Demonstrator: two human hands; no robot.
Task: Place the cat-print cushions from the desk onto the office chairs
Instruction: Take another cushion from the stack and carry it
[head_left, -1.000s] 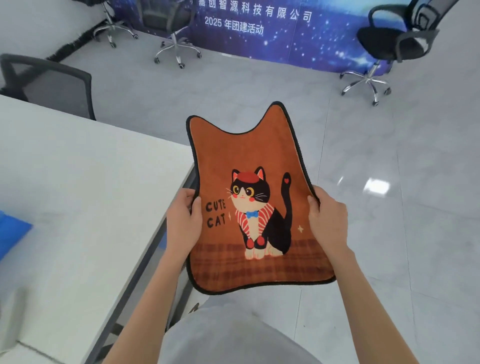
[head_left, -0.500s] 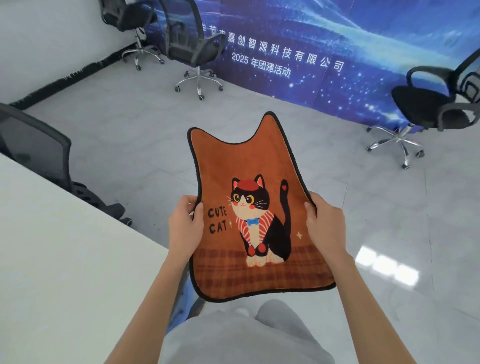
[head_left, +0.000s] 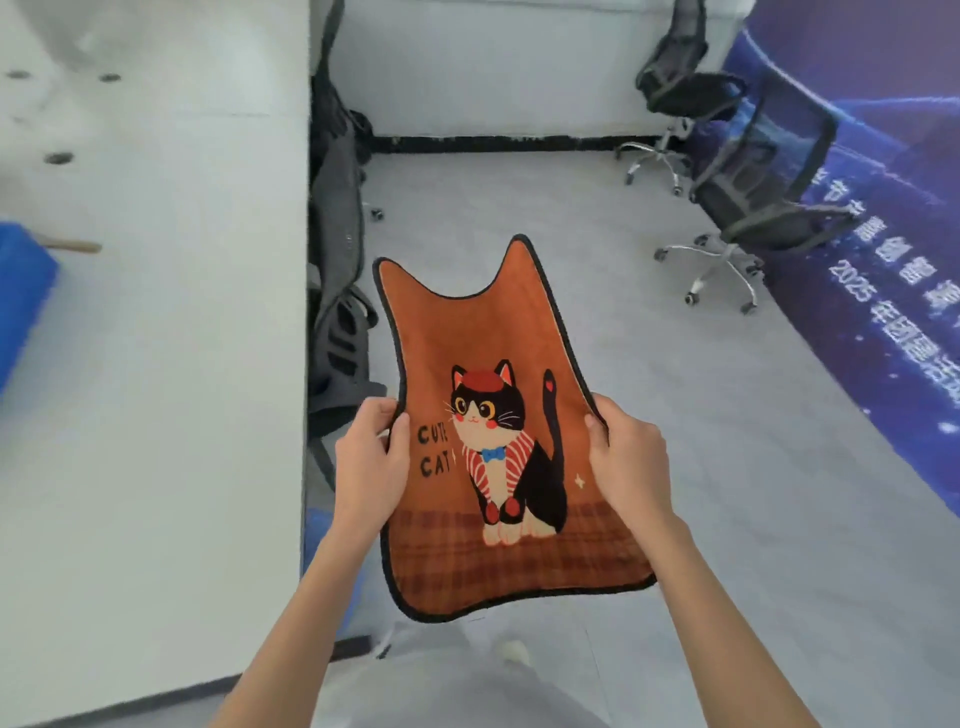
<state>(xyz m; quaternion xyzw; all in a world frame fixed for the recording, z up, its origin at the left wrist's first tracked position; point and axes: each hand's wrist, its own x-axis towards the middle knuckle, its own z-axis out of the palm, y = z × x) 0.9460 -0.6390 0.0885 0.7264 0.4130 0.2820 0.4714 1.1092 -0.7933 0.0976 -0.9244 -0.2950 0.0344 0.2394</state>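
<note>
Standing beside a long white desk (head_left: 156, 364), off to the left of both sets of fingers, with a grey mesh-backed office chair (head_left: 337, 291) tucked against its edge just beyond the left fingertips. Farther out, up and to the right of the fingers, two more black swivel office chairs (head_left: 769, 208) on chrome star bases, well apart from the hands, before a dark blue printed banner (head_left: 883, 234).

Held up in the air between the hands, clear of desk and chairs: a flat rust-orange cat-print cushion with black piping and two pointed ears (head_left: 493, 415), long axis running away from the body, ears farthest from the fingers, plaid end nearest.

Left hand (head_left: 371, 467) pinching the left edge, thumb on the printed face, fingers curled behind. Right hand (head_left: 628, 467) gripping the right edge likewise.

Judging by layout, grey chair nearest, up and left of the cushion's ears; seat mostly hidden under the desk, so probably needing pulling out first.
</note>
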